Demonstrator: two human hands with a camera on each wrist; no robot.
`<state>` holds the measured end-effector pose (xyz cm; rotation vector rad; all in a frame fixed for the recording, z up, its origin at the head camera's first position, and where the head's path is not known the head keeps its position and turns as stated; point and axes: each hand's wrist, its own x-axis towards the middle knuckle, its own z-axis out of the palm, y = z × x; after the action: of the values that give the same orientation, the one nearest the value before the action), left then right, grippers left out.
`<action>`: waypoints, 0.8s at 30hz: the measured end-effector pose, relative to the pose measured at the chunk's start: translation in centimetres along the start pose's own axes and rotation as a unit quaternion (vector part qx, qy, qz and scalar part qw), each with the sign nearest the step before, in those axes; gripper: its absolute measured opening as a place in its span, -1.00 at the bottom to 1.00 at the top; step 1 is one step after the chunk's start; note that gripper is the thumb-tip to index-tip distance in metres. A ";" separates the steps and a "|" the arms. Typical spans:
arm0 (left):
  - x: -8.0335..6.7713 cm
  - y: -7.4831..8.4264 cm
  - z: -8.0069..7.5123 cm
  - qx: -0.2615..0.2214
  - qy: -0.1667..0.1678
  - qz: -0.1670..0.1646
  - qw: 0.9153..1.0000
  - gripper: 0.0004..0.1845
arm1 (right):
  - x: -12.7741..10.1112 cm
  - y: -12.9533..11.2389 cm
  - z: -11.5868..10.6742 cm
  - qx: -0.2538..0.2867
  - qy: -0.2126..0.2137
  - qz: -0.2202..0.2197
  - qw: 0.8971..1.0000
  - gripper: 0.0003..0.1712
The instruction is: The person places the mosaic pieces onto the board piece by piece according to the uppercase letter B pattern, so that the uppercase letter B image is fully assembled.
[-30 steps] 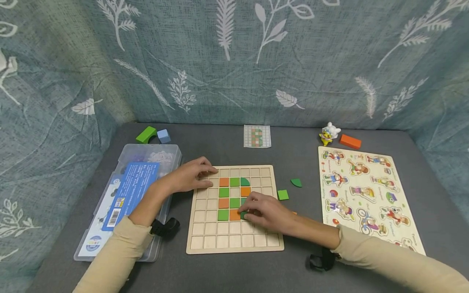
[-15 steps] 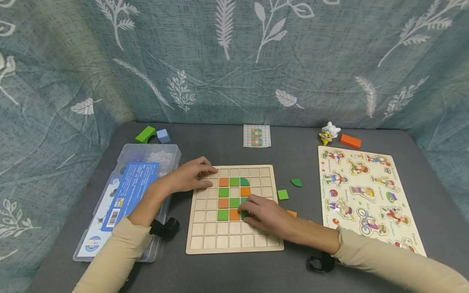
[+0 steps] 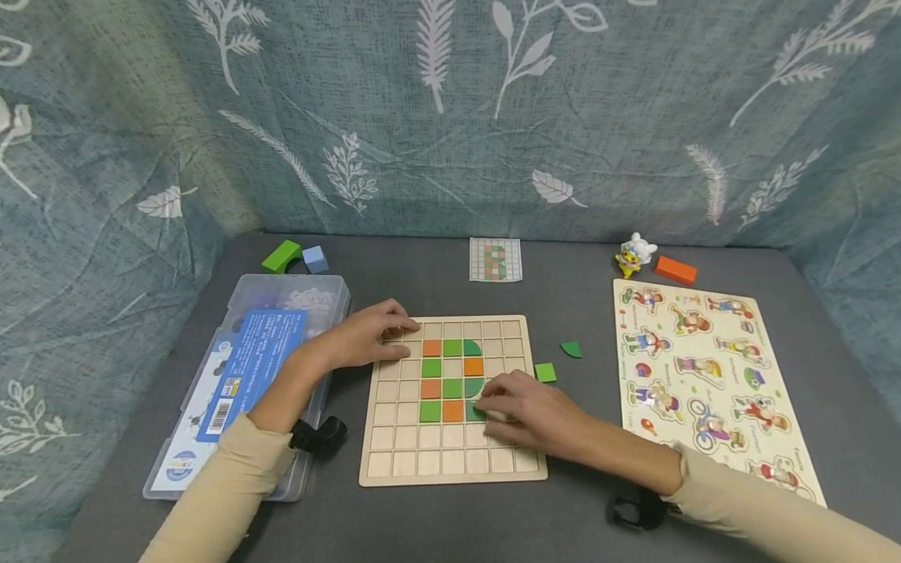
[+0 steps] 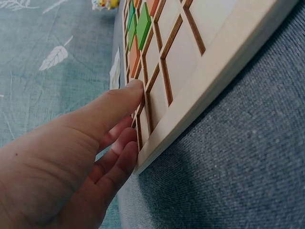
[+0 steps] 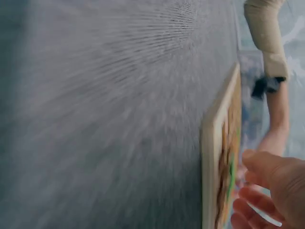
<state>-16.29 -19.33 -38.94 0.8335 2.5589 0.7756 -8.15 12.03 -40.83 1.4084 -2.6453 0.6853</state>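
Note:
A wooden grid board (image 3: 394, 461) lies in the middle of the grey table, with orange and green tiles set in its centre squares. My left hand (image 3: 373, 336) rests on the board's top-left corner, fingers fairly straight; the left wrist view shows the fingertips (image 4: 128, 95) against the board's edge (image 4: 200, 62). My right hand (image 3: 521, 407) lies over the board's right half, its fingertips touching a green tile (image 3: 479, 411) in the lower row. A green quarter-round tile (image 3: 473, 387) sits just above. In the blurred right wrist view the right hand (image 5: 271, 191) looks loosely spread beside the board (image 5: 217, 157).
A clear plastic box (image 3: 317, 293) with a blue booklet lies left. Green block (image 3: 281, 256) and blue block (image 3: 314, 259) sit behind it. A pattern card (image 3: 496, 259) lies at the back. Loose green tiles (image 3: 545, 372) (image 3: 571, 349), a peg puzzle (image 3: 704, 367), a toy figure (image 3: 636, 254) and an orange block (image 3: 674, 270) are on the right.
My right hand has slid to the right, uncovering the green quarter-round tile on the board. The left hand has stayed where it was.

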 end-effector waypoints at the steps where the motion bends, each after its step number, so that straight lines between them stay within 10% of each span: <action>1: 0.0 0.0 0.0 0.000 0.000 0.002 1.000 -0.56 | -0.4 0.4 -0.4 0.010 0.005 0.006 1.000 -0.69; 9: 0.1 -0.3 0.0 0.001 -0.005 -0.002 1.000 -0.56 | -3.6 5.4 -2.9 0.074 0.025 0.086 0.993 -0.74; 24: 0.1 -0.4 0.1 0.006 0.000 0.001 1.000 -0.56 | -5.3 10.0 -1.6 0.058 0.056 -0.021 0.997 -0.67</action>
<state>-16.45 -19.50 -39.24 0.8386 2.5666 0.7612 -13.36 21.56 -44.28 1.4043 -2.5214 0.8984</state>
